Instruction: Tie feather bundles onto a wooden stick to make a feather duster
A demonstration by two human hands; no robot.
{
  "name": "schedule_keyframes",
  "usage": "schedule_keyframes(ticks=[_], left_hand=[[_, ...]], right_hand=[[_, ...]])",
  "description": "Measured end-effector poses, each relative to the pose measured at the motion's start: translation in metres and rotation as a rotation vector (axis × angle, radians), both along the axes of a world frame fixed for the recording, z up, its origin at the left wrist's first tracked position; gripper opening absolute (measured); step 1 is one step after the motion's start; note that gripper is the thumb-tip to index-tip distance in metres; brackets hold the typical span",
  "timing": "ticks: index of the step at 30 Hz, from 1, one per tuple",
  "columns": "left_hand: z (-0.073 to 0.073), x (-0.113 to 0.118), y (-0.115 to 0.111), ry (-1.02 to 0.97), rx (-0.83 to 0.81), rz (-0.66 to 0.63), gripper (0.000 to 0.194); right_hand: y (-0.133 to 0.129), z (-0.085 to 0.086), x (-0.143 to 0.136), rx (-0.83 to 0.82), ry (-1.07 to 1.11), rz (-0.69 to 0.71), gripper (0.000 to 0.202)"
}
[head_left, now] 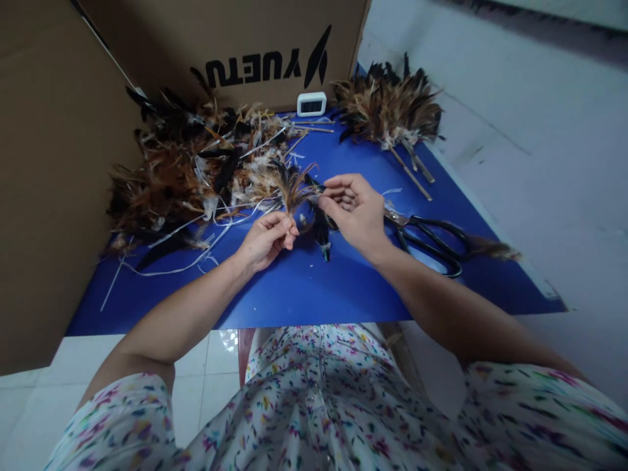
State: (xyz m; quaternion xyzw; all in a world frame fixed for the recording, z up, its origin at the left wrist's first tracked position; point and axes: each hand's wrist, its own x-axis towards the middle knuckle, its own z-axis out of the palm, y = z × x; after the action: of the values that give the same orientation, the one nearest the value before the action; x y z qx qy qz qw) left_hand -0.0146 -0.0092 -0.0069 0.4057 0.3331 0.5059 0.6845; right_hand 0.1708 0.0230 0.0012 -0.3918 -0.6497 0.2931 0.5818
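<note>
My left hand (269, 241) pinches the base of a small bunch of brown and black feathers (290, 190), whose tips fan upward. Close by on the right, my right hand (357, 210) has thumb and forefinger together on a thin feather at the edge of the bunch; its other fingers are curled. Dark feathers (322, 235) lie on the blue table between the two hands. Scissors with black handles (436, 243) rest beside my right wrist, their blades partly hidden behind the hand.
A large heap of loose feathers (171, 176) with white ties covers the table's (294, 301) left side. Feather bundles on sticks (390, 108) lie at the back right. A small white digital timer (311, 104) stands against the cardboard box (161, 39). A wall borders the right.
</note>
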Motion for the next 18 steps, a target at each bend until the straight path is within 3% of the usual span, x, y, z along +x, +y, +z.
schedule_keyframes(ticks=[6,9,11,18], left_hand=[[0.001,-0.003,0.001,0.008,0.000,0.041,0.033],[0.002,-0.002,0.001,0.008,-0.011,0.046,0.032],[0.003,-0.002,0.001,0.013,-0.008,0.052,0.033],[0.004,-0.005,0.004,-0.014,-0.003,0.072,0.032]], right_hand=[[0.002,-0.004,0.004,0.116,-0.388,0.271,0.029],[0.001,-0.006,0.001,0.210,-0.506,0.355,0.016],[0.001,-0.006,0.000,0.235,-0.521,0.377,0.009],[-0.004,0.009,0.007,0.125,-0.397,0.344,0.014]])
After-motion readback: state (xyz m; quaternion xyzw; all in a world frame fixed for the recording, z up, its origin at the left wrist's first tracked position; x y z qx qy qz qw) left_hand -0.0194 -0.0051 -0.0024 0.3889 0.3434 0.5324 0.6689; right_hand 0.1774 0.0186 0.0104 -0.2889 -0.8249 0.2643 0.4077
